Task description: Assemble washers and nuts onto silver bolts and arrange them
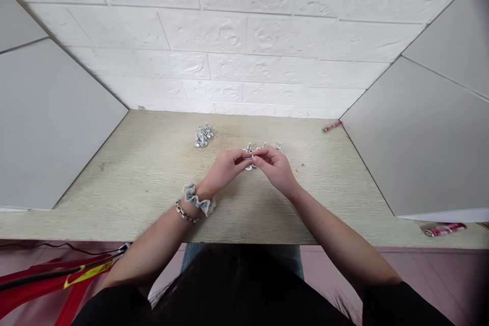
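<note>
My left hand (228, 167) and my right hand (275, 167) meet above the middle of the table, fingertips pinched together. Between them is a small silvery metal piece, mostly covered by the fingers; it looks like one of the screws with round flat bases around it. Just behind and below my hands lie several such metal screws (279, 147), some standing on their bases with the stem up, partly hidden by my fingers. To the left, a cluster of the same screws with round bases (202, 136) stands close together.
The pale wooden table (153, 163) ends at a white brick-pattern wall (244, 66). Grey panels (57, 122) stand on both sides. One red tube-shaped item (332, 126) lies at the back right, another (445, 229) at the front right. A red frame (72, 295) is below left.
</note>
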Demonstrator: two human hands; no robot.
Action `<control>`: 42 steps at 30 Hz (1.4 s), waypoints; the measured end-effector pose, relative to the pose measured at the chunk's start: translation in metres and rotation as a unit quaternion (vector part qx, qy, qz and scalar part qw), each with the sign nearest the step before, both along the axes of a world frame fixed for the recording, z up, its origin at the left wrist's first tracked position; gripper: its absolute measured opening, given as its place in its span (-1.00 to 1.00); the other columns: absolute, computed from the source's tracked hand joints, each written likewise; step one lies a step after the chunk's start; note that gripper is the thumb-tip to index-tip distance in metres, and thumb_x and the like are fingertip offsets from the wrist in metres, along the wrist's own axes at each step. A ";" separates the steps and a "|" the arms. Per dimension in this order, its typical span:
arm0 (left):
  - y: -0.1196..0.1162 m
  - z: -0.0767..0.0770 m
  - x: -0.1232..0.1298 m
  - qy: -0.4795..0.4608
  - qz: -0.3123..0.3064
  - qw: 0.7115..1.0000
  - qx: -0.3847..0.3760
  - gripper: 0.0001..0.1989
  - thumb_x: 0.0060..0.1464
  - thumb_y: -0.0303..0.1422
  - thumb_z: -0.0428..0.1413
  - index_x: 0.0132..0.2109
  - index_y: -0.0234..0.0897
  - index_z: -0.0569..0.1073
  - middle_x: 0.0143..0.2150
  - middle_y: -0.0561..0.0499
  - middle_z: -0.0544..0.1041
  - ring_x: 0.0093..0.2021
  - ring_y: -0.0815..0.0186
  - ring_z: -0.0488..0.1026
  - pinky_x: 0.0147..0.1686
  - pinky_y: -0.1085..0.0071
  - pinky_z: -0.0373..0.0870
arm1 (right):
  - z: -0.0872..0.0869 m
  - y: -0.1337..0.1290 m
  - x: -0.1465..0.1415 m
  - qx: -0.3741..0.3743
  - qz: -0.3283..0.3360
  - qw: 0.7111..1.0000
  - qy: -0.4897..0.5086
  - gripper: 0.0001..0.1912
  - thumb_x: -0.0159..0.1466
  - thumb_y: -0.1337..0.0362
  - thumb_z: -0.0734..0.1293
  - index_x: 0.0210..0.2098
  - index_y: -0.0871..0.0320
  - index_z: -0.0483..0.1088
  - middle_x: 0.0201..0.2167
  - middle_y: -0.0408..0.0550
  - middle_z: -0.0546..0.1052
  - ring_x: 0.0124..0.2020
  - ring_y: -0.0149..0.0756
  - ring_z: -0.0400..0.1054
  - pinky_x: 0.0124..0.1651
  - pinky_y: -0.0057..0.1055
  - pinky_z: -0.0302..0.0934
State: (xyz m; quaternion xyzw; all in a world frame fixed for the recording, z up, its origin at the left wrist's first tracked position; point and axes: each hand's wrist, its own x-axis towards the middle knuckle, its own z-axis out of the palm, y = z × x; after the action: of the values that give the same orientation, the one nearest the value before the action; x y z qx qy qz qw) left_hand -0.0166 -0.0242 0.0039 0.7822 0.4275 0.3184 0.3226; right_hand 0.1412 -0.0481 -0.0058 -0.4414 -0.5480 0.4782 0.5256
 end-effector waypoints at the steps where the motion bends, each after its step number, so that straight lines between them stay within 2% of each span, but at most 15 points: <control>1: 0.000 0.000 0.000 -0.002 0.002 1.000 -0.006 -0.66 0.04 -0.10 0.04 -0.32 -0.31 0.49 -0.53 0.09 0.43 -0.50 0.44 0.30 -0.48 0.50 0.17 | 0.000 0.000 -0.001 -0.001 -0.004 1.000 0.001 -0.78 0.06 0.16 0.36 -0.36 0.16 0.36 -0.43 -0.10 0.47 -0.38 -0.38 0.35 -0.30 -0.37 0.27; 6: -0.001 -0.001 0.002 0.000 0.009 1.000 -0.013 -0.69 0.06 -0.14 0.04 -0.30 -0.30 0.50 -0.53 0.08 0.45 -0.51 0.44 0.31 -0.48 0.50 0.18 | -0.001 -0.001 -0.003 -0.008 -0.017 1.000 0.002 -0.79 0.08 0.17 0.34 -0.36 0.17 0.36 -0.42 -0.11 0.47 -0.38 -0.38 0.35 -0.29 -0.37 0.26; 12: -0.005 -0.006 0.002 0.024 0.010 0.987 0.161 -0.77 0.11 -0.25 0.02 -0.22 -0.28 0.49 -0.43 0.03 0.49 -0.47 0.46 0.34 -0.44 0.54 0.24 | 0.000 -0.001 -0.002 -0.005 -0.002 1.000 0.015 -0.80 0.08 0.18 0.34 -0.35 0.16 0.35 -0.39 -0.11 0.46 -0.36 -0.38 0.36 -0.29 -0.38 0.27; 15: -0.005 -0.007 0.001 0.031 -0.001 0.977 0.210 -0.79 0.12 -0.29 0.02 -0.19 -0.28 0.48 -0.43 0.03 0.49 -0.47 0.46 0.34 -0.46 0.55 0.24 | -0.002 -0.001 -0.002 0.010 0.000 1.000 0.020 -0.84 0.10 0.21 0.33 -0.35 0.15 0.35 -0.37 -0.11 0.45 -0.33 -0.39 0.35 -0.26 -0.38 0.27; 18: -0.004 -0.007 0.001 0.030 -0.012 0.977 0.209 -0.81 0.10 -0.32 0.03 -0.21 -0.29 0.48 -0.47 0.05 0.47 -0.51 0.48 0.32 -0.48 0.57 0.24 | -0.003 -0.001 -0.002 0.035 0.007 0.999 0.026 -0.88 0.11 0.24 0.32 -0.37 0.14 0.35 -0.32 -0.11 0.43 -0.28 -0.39 0.34 -0.22 -0.39 0.26; 26: -0.001 -0.004 0.002 0.008 -0.004 0.991 0.130 -0.81 0.07 -0.31 0.06 -0.21 -0.28 0.48 -0.51 0.11 0.45 -0.54 0.52 0.29 -0.50 0.59 0.22 | -0.001 -0.002 -0.002 0.056 0.015 0.998 0.024 -0.88 0.14 0.23 0.31 -0.34 0.12 0.35 -0.30 -0.10 0.43 -0.24 -0.37 0.34 -0.20 -0.38 0.25; 29: -0.001 -0.005 0.002 0.008 0.005 0.989 0.148 -0.82 0.07 -0.31 0.06 -0.21 -0.29 0.47 -0.50 0.11 0.44 -0.53 0.51 0.29 -0.50 0.59 0.22 | 0.001 -0.003 -0.003 0.027 0.025 0.999 0.038 -0.82 0.13 0.20 0.32 -0.29 0.12 0.33 -0.29 -0.08 0.44 -0.24 -0.36 0.35 -0.18 -0.37 0.25; 34: -0.002 -0.007 0.002 0.025 -0.016 0.973 0.229 -0.82 0.07 -0.34 0.07 -0.18 -0.31 0.43 -0.47 0.08 0.43 -0.50 0.50 0.32 -0.47 0.58 0.25 | 0.001 -0.001 -0.004 -0.042 0.014 0.994 0.103 -0.67 0.07 0.08 0.35 -0.25 0.10 0.26 -0.23 -0.08 0.42 -0.20 -0.36 0.33 -0.12 -0.35 0.23; 37: -0.004 -0.008 0.002 0.016 -0.037 0.961 0.274 -0.83 0.07 -0.35 0.08 -0.17 -0.32 0.41 -0.45 0.07 0.43 -0.49 0.50 0.33 -0.47 0.59 0.28 | -0.001 0.001 -0.002 -0.041 -0.014 0.994 0.098 -0.66 0.09 -0.01 0.31 -0.31 0.10 0.24 -0.32 -0.14 0.39 -0.29 -0.40 0.30 -0.21 -0.40 0.22; 39: -0.005 -0.008 0.002 0.002 -0.040 0.951 0.306 -0.83 0.07 -0.35 0.08 -0.17 -0.31 0.39 -0.43 0.06 0.44 -0.49 0.51 0.34 -0.47 0.60 0.29 | -0.002 0.002 0.001 -0.022 -0.039 0.998 0.040 -0.64 0.13 -0.06 0.25 -0.43 0.13 0.22 -0.47 -0.19 0.34 -0.42 -0.45 0.24 -0.31 -0.46 0.17; 42: -0.005 -0.008 0.001 -0.003 -0.023 0.934 0.356 -0.83 0.08 -0.36 0.08 -0.17 -0.31 0.37 -0.42 0.06 0.44 -0.50 0.52 0.34 -0.48 0.60 0.29 | -0.001 0.001 0.004 -0.031 -0.012 0.998 -0.048 -0.47 0.19 -0.16 0.09 -0.61 0.17 0.19 -0.65 -0.20 0.23 -0.57 -0.48 0.12 -0.44 -0.47 0.07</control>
State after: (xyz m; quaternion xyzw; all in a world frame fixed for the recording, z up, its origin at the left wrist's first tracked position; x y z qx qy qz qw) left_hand -0.0159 -0.0292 -0.0042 0.8543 0.2677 0.4445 0.0317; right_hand 0.1448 -0.0466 -0.0068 -0.4866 -0.5516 0.4672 0.4906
